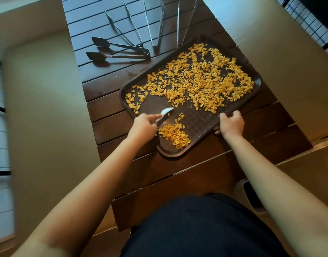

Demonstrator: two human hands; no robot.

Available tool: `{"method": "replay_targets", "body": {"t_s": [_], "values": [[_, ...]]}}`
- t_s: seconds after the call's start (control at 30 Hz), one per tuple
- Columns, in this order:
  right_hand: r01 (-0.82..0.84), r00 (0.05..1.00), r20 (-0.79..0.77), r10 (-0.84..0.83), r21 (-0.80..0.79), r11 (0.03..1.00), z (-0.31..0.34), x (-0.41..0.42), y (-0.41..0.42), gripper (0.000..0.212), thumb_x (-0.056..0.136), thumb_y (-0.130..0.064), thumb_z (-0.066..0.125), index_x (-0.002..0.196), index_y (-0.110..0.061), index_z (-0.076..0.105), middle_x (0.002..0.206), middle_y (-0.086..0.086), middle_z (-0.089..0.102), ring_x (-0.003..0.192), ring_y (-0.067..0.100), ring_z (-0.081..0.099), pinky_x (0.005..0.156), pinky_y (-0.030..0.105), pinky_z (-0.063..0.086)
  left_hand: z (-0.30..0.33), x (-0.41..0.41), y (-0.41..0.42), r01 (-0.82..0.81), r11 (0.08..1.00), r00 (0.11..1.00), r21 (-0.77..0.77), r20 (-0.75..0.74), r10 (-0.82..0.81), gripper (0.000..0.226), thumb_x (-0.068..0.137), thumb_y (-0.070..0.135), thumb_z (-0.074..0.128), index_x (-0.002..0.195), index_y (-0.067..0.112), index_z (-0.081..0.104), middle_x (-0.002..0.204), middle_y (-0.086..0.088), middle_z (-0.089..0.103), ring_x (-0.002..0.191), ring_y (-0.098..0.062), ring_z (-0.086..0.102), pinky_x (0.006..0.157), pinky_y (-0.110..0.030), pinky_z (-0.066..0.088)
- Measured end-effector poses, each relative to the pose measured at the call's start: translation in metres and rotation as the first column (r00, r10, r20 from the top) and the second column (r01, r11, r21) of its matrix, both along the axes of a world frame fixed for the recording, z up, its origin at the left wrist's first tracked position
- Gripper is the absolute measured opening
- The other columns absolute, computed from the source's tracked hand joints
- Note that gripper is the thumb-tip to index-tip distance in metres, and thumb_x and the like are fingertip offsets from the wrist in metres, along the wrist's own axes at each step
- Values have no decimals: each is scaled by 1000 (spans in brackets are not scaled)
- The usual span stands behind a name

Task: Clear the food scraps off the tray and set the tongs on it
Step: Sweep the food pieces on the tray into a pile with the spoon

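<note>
Both hands work at the near edge of a dark brown tray point(202, 119) that lies slanted on a wooden slatted table point(107, 108). Left hand point(142, 126) has its fingers curled around the handle of a white spoon point(166, 113); the bowl of the spoon points toward 1 o'clock and sits over a bare part of the tray. Right hand point(231, 122) grips the tray rim on its near right side, fingers bent over the edge and the thumb under it.

Orange food scraps point(205, 78) cover most of the tray, thick from the middle to the far corner at 1 o'clock. A small pile of scraps point(173, 134) lies apart from them in the near corner of the tray, just beside the left hand at 4 o'clock from it.

Four pairs of metal tongs point(154, 25) lie on the table beyond the tray, at about 11 o'clock from it, spread like a fan. None of them touches the tray, as far as I can see. A white bin point(252, 197) stands on the floor by the right forearm.
</note>
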State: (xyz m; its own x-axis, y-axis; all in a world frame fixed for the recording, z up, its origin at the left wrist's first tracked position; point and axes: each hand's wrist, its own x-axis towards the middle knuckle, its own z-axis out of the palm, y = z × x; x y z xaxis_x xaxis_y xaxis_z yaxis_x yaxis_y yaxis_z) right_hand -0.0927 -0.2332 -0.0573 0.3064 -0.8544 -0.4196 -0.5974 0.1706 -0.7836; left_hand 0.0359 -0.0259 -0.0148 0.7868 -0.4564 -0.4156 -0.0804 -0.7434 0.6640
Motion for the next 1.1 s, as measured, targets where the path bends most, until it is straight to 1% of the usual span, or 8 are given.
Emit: {"method": "replay_targets", "body": {"t_s": [0.13, 0.23, 0.37, 0.43, 0.53, 0.63, 0.9, 1.1], "values": [[-8, 989, -149, 0, -53, 999, 5, -1, -10, 48, 87, -23, 57, 130, -8, 42, 110, 10, 61, 84, 24, 65, 64, 31, 57, -4, -12, 9, 81, 997, 996, 18, 34, -82, 35, 96, 12, 45, 126, 26, 58, 111, -4, 53, 72, -8, 50, 58, -18, 42], [-154, 902, -431, 41, -232, 961, 9, -3, -12, 54, 87, -36, 55, 132, -10, 42, 123, 12, 58, 112, 31, 54, 85, 40, 45, 2, 3, 7, 4, 1000, 998, -30, 57, -2, 38, 96, 11, 44, 130, 24, 54, 119, -4, 49, 80, -9, 51, 59, -15, 42], [-286, 828, -559, 54, -337, 897, 6, -1, -14, 64, 89, -40, 48, 141, -6, 32, 141, 16, 40, 126, 35, 36, 98, 47, 34, 8, 32, -4, -103, 994, 985, -35, 133, 107, 41, 96, 8, 40, 132, 22, 52, 128, -8, 47, 86, -7, 50, 60, -12, 41], [-308, 821, -568, 53, -363, 879, 1, -1, -15, 67, 90, -39, 46, 144, -3, 26, 144, 19, 34, 131, 36, 30, 105, 48, 26, 6, 42, -11, -127, 991, 984, -40, 120, 131, 42, 96, 6, 39, 133, 20, 52, 131, -10, 50, 70, -8, 51, 47, -9, 39], [-305, 865, -494, 88, -379, 874, -7, -1, -16, 70, 93, -32, 43, 148, 0, 12, 151, 21, 22, 141, 34, 17, 114, 48, 10, 2, 47, -19, -128, 991, 988, -47, 75, 131, 39, 95, 6, 40, 130, 17, 54, 128, -11, 55, 74, -15, 59, 54, -16, 47], [-306, 897, -425, 125, -392, 868, -15, -2, -14, 69, 97, -27, 39, 148, 3, 5, 155, 22, 12, 145, 30, 7, 117, 44, 1, -3, 42, -23, -68, 996, 997, -56, 38, 71, 33, 96, 11, 44, 124, 19, 59, 120, -9, 60, 57, -6, 49, 45, -13, 39], [-322, 906, -404, 129, -458, 829, -26, -5, -13, 66, 99, -29, 35, 147, 5, 6, 154, 24, 12, 145, 32, 7, 117, 40, 2, -1, 9, 2, 91, 996, 996, 6, 24, -91, 28, 95, 15, 50, 118, 23, 64, 96, 3, 58, 68, -16, 51, 59, -29, 47], [-322, 906, -406, 116, -487, 812, -27, -5, -11, 67, 97, -31, 34, 147, 5, 8, 154, 24, 15, 144, 33, 10, 117, 41, 4, 8, 33, -16, -47, 992, 994, -119, 95, 58, 28, 95, 15, 49, 119, 19, 62, 106, 2, 59, 55, -3, 46, 43, -11, 38]]}}
